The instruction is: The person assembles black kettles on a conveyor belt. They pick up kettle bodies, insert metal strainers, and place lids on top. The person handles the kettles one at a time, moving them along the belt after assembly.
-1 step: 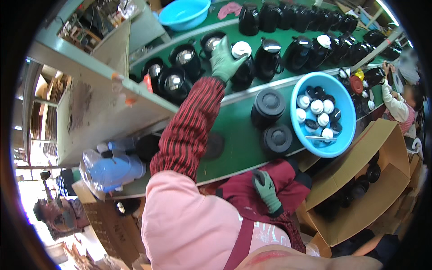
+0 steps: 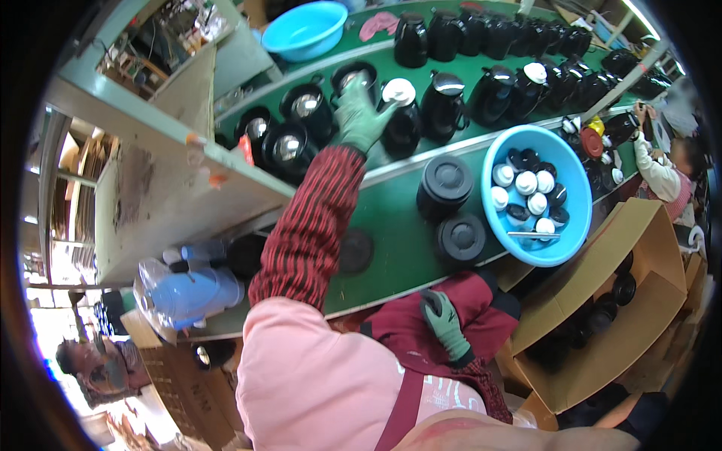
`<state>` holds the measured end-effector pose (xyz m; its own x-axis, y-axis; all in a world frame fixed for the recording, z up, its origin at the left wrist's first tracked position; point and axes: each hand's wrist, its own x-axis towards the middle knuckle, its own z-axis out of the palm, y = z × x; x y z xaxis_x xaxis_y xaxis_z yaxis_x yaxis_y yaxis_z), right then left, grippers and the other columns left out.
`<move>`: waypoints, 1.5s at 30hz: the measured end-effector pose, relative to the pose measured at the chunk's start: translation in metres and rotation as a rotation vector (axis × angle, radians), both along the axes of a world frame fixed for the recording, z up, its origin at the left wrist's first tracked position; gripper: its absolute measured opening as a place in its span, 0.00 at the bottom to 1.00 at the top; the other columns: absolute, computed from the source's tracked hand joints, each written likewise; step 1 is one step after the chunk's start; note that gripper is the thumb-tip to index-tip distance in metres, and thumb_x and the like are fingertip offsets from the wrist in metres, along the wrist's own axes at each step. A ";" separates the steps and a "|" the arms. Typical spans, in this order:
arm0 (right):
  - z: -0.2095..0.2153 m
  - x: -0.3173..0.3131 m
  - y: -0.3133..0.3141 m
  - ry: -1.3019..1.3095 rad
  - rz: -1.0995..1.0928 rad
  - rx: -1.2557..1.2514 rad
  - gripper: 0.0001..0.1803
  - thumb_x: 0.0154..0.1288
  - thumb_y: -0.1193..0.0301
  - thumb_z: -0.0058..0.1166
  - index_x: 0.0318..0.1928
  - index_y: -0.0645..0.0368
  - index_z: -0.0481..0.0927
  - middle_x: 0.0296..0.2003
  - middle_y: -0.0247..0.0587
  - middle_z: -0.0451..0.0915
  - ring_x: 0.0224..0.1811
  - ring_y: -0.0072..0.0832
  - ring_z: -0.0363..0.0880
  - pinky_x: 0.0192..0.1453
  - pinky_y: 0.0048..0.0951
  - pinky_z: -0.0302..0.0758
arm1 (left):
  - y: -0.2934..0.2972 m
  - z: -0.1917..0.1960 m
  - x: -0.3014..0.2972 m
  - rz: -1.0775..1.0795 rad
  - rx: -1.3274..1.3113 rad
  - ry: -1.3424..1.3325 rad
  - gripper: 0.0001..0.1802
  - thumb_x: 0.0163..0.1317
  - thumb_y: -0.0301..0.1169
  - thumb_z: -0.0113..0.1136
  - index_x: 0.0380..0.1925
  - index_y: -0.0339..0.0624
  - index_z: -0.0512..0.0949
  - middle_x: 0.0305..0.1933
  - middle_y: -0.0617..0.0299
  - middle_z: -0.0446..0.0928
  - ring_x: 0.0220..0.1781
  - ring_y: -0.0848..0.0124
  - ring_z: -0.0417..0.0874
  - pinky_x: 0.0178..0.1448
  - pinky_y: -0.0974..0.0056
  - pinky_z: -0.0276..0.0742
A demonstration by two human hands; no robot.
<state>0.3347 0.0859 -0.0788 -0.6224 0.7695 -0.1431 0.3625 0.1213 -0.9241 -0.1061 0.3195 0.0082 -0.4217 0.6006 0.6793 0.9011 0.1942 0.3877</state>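
Observation:
My left hand (image 2: 362, 116), in a pale green glove, reaches to the row of black vacuum jugs. Its fingers are stretched and spread over the rim of an open jug (image 2: 353, 73) with a silvery inside. The thumb points toward a neighbouring jug (image 2: 402, 129) topped by a white lid (image 2: 398, 92); whether it touches is unclear. Left of the hand stand more open jugs (image 2: 306, 105). Low at my front, my right hand (image 2: 445, 323), also gloved, rests against the maroon apron (image 2: 398, 323). Its fingers are curled, and what they hold, if anything, is hidden.
A blue basin (image 2: 579, 225) holds white and black lids beside two black lidded containers (image 2: 445, 180). Further jugs (image 2: 492, 94) line the green bench. An open carton (image 2: 639, 308) stands at right, a blue jug (image 2: 195, 293) at left. Another person (image 2: 669, 173) works far right.
My left hand has shifted slightly left and nearer, its fingers still spread by the open jug. The whole view has moved a little; my right hand stays on the apron.

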 end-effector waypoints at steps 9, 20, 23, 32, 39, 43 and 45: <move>-0.005 0.003 -0.006 -0.026 0.012 -0.023 0.18 0.70 0.70 0.60 0.57 0.62 0.81 0.50 0.50 0.81 0.53 0.46 0.81 0.60 0.39 0.77 | -0.140 -0.023 -0.041 0.544 -0.569 0.208 0.23 0.52 0.41 0.74 0.48 0.52 0.80 0.57 0.56 0.72 0.61 0.49 0.72 0.59 0.40 0.69; 0.111 -0.043 0.014 0.082 0.046 0.470 0.34 0.63 0.66 0.66 0.69 0.57 0.73 0.63 0.54 0.74 0.65 0.52 0.74 0.69 0.45 0.71 | -0.250 0.073 0.043 -0.301 -0.451 0.202 0.28 0.45 0.23 0.73 0.50 0.52 0.81 0.61 0.58 0.74 0.63 0.48 0.71 0.65 0.48 0.73; 0.180 -0.068 0.048 -0.033 0.098 0.925 0.41 0.60 0.62 0.69 0.73 0.53 0.69 0.72 0.54 0.65 0.73 0.56 0.66 0.76 0.50 0.65 | -0.260 0.118 0.081 -0.659 -0.480 0.212 0.27 0.45 0.23 0.73 0.49 0.50 0.81 0.61 0.59 0.75 0.62 0.49 0.74 0.66 0.48 0.74; 0.193 -0.005 0.059 0.024 0.154 0.585 0.29 0.51 0.77 0.73 0.56 0.58 0.82 0.64 0.47 0.77 0.64 0.45 0.78 0.68 0.40 0.77 | -0.305 0.140 0.132 -0.673 -0.100 -0.683 0.39 0.64 0.26 0.68 0.74 0.40 0.62 0.74 0.53 0.68 0.73 0.61 0.69 0.72 0.56 0.71; 0.140 0.064 -0.025 0.617 -0.301 -0.102 0.30 0.52 0.86 0.73 0.57 0.67 0.79 0.61 0.43 0.77 0.61 0.29 0.78 0.62 0.30 0.80 | -0.392 -0.035 0.197 -0.899 -0.551 -1.535 0.32 0.69 0.30 0.61 0.73 0.41 0.68 0.73 0.55 0.71 0.72 0.63 0.73 0.73 0.59 0.72; 0.145 0.086 -0.037 0.449 -0.093 -0.080 0.33 0.57 0.75 0.73 0.64 0.63 0.76 0.68 0.46 0.72 0.71 0.35 0.71 0.73 0.38 0.70 | -0.399 -0.041 0.200 -0.991 -0.653 -1.515 0.32 0.68 0.31 0.64 0.71 0.39 0.69 0.71 0.55 0.72 0.70 0.63 0.75 0.72 0.58 0.73; 0.155 0.087 -0.031 0.403 -0.025 -0.188 0.37 0.62 0.68 0.72 0.69 0.63 0.72 0.70 0.46 0.71 0.74 0.35 0.68 0.78 0.39 0.65 | -0.388 -0.028 0.193 -1.037 -0.741 -1.456 0.32 0.67 0.32 0.65 0.70 0.38 0.70 0.71 0.54 0.73 0.69 0.64 0.76 0.71 0.58 0.74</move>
